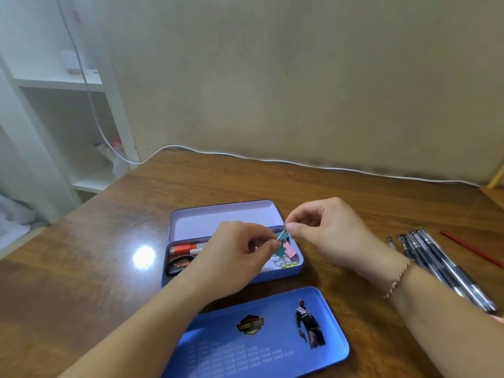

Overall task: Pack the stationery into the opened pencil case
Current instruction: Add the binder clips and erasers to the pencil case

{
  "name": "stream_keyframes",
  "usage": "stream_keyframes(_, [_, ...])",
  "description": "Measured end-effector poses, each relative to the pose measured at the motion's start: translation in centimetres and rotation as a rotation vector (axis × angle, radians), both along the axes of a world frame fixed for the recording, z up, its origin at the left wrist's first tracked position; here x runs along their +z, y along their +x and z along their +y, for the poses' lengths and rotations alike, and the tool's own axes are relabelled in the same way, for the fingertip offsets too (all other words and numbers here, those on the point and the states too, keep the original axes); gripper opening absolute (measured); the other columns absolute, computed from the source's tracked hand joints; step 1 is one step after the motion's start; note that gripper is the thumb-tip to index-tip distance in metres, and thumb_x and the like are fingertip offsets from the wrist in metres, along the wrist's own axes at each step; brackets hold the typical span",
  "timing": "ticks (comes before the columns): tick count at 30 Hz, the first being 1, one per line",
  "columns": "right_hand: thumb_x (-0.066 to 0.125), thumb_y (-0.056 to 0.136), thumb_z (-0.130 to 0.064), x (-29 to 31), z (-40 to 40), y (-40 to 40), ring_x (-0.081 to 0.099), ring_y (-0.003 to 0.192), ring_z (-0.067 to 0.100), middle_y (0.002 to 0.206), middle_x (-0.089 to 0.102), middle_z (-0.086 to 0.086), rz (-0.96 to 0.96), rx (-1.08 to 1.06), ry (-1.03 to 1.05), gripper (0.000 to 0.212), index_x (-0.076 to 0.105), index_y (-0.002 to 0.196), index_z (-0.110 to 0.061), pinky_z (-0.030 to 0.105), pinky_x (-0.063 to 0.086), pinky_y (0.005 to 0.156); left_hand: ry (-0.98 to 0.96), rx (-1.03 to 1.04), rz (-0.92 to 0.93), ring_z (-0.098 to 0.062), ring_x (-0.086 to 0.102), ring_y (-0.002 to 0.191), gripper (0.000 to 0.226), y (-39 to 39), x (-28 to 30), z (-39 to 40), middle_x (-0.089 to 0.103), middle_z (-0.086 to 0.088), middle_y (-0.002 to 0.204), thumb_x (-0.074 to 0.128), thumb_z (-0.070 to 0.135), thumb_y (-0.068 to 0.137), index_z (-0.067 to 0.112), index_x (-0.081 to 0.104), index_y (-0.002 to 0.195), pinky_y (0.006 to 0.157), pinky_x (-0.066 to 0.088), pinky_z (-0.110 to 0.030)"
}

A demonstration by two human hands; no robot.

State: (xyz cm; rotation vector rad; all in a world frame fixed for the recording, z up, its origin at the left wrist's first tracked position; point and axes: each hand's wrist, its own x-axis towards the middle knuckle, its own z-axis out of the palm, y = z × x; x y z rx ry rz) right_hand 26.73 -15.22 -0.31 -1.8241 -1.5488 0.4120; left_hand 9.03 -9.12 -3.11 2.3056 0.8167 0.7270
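Centrally, the fingers (293, 227) of the right hand (327, 230) pinch the wire handle of a teal binder clip (281, 236), while the fingers (268, 242) of the left hand (231, 257) pinch the same clip cluster from the opposite side; both hands are thus clenched on the clip, which is held just above the right end of the open pencil case (234, 257). Directly beneath the fingers, inside the case, lie further clips, among them a pink one (289, 248) and a yellow-green one (289, 265); whether these hang from the held clip cannot be told. Left of the fingers, within the same tray, rest a red-and-white marker (185, 248) and a round dark object (178, 264). Behind the fingers stands the hinged lilac lid (218, 216), open. Nearer the person than the fingers, a separate blue tin panel (259, 336) with printed figures lies flat on the wooden surface (109, 241). Right of the fingers, past the wrist with its braided bracelet (401, 279), a row of pens (436, 257) lies on the surface, a red stick (471, 248) beyond them. A white cable (300, 162) runs along the far edge.
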Motion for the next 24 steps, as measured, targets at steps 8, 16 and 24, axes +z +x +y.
stream_keyframes(8, [0.067,0.082,-0.031,-1.6,1.4,-0.2,0.046,0.103,0.016,0.089,0.055,-0.014,-0.216,-0.153,-0.135,0.015,0.071,0.067,-0.031,0.034,0.045,0.08,0.152,0.087,0.139,-0.004,0.057,0.071,0.012,-0.4,0.0,0.6,0.069,0.011,0.076,0.066,0.031,0.088,0.026,0.076,0.089,0.063,0.049,-0.023])
stream_keyframes(16, [0.069,0.081,-0.039,-2.4,1.3,-0.9,0.044,0.098,0.011,0.094,0.056,-0.012,-0.349,-0.154,-0.057,0.011,0.075,0.083,-0.03,0.03,0.044,0.075,0.128,0.052,0.26,-0.004,0.059,0.076,0.015,-0.1,-0.6,0.8,0.072,0.012,0.089,0.066,0.034,0.088,0.029,0.077,0.097,0.068,0.054,-0.023])
stream_keyframes(24, [0.071,0.083,-0.024,1.7,-2.7,7.6,0.056,0.091,0.011,0.097,0.064,-0.011,-0.483,-0.142,-0.266,0.017,0.071,0.092,-0.038,0.027,0.044,0.083,0.196,0.084,0.19,-0.009,0.058,0.071,0.013,-0.6,-0.1,1.4,0.068,0.012,0.079,0.065,0.035,0.088,0.028,0.076,0.09,0.069,0.054,-0.034])
